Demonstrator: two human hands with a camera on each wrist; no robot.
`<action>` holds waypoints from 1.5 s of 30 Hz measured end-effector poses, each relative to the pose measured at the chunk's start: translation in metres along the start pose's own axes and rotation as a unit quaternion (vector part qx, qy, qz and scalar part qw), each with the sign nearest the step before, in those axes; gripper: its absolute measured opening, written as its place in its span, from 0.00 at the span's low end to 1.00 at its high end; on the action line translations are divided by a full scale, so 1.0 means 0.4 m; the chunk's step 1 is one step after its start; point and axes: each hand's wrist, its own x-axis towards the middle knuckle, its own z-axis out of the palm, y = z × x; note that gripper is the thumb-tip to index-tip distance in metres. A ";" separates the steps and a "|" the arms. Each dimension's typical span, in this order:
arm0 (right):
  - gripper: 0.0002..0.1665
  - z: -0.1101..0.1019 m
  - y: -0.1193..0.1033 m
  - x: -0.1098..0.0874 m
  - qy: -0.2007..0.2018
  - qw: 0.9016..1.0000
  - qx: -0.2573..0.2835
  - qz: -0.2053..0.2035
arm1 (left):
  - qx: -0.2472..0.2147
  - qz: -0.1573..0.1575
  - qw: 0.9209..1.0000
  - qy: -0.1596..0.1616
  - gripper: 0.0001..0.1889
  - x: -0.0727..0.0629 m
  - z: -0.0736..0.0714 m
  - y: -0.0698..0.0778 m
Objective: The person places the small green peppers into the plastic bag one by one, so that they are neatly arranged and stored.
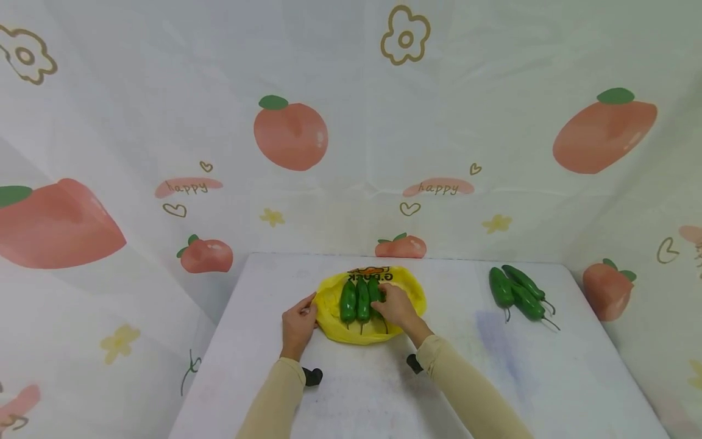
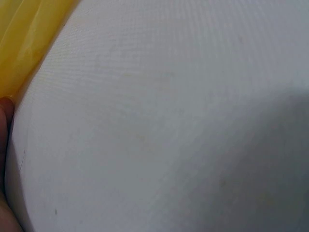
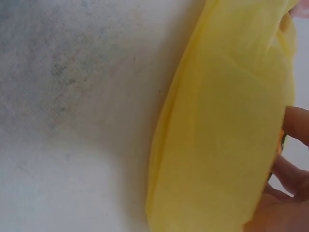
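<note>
A round yellow shower cap [image 1: 329, 329] with reversed "G.DUCK" lettering lies opened out on the table. Three green chili peppers [image 1: 348, 302] lie side by side in it, stems toward the person. My left hand [image 1: 298, 323] pinches the cap's left rim; in the left wrist view only a bit of finger [image 2: 7, 113] shows at the yellow edge. The rightmost pepper [image 1: 374, 289] in the cap is between the thumb and fingers of my right hand [image 1: 396, 308]. In the right wrist view, the cap's raised wall [image 3: 217, 125] hides that pepper and part of the hand.
Three more green peppers [image 1: 501, 288] lie together at the table's back right. A white table [image 1: 378, 402] extends under everything, with a bluish smudge right of the cap. Behind stands a fruit-printed white curtain [image 1: 351, 134].
</note>
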 end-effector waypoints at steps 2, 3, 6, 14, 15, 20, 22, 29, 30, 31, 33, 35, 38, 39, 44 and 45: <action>0.31 -0.002 -0.002 -0.002 -0.002 1.000 -0.005 -0.001 | -0.002 0.000 1.000 0.000 0.16 0.000 0.000 0.000; 0.31 -0.004 -0.003 -0.004 -0.004 1.000 -0.006 0.000 | -0.002 0.001 1.000 0.000 0.16 0.000 0.001 0.000; 0.31 -0.008 -0.006 -0.009 -0.008 1.000 -0.010 -0.010 | 0.000 0.002 1.000 0.000 0.17 0.001 -0.001 0.001; 0.34 -0.020 -0.008 -0.017 0.006 0.998 -0.030 -0.050 | 0.005 0.001 1.000 0.004 0.17 -0.002 -0.006 -0.007; 0.35 -0.020 -0.008 -0.019 0.012 0.998 -0.037 -0.055 | 0.004 0.002 1.000 0.003 0.17 -0.002 -0.005 -0.008; 0.38 -0.017 -0.005 -0.027 0.058 0.987 -0.103 -0.107 | -0.003 0.004 1.000 0.003 0.16 -0.001 -0.004 -0.013; 0.39 -0.016 -0.004 -0.030 0.077 0.979 -0.135 -0.128 | -0.001 0.007 1.000 0.005 0.16 0.000 -0.003 -0.015; 0.46 -0.015 0.008 -0.035 0.115 0.945 -0.262 -0.159 | 0.002 0.008 1.000 0.004 0.16 0.000 -0.001 -0.013; 0.47 -0.018 0.008 -0.037 0.117 0.941 -0.273 -0.160 | 0.001 0.007 1.000 0.003 0.16 0.000 -0.001 -0.013; 0.47 -0.022 0.008 -0.038 0.122 0.938 -0.279 -0.164 | 0.002 0.006 1.000 0.003 0.16 0.000 0.000 -0.013; 0.49 -0.032 0.007 -0.042 0.120 0.937 -0.286 -0.163 | 0.003 0.005 1.000 0.002 0.16 0.001 0.001 -0.015; 0.49 -0.044 0.006 -0.042 0.117 0.936 -0.289 -0.162 | 0.002 0.005 1.000 0.002 0.16 0.002 0.001 -0.017; 0.51 -0.062 0.008 -0.040 0.109 0.939 -0.288 -0.154 | 0.001 0.010 1.000 0.003 0.16 0.004 0.003 -0.021; 0.51 -0.067 0.009 -0.039 0.107 0.939 -0.288 -0.151 | 0.001 0.010 1.000 0.004 0.16 0.004 0.003 -0.021; 0.51 -0.084 0.020 -0.038 0.104 0.941 -0.293 -0.132 | 0.003 0.012 1.000 0.010 0.16 0.001 0.006 -0.019; 0.51 -0.088 0.021 -0.039 0.103 0.942 -0.293 -0.128 | 0.003 0.012 1.000 0.010 0.16 0.000 0.006 -0.018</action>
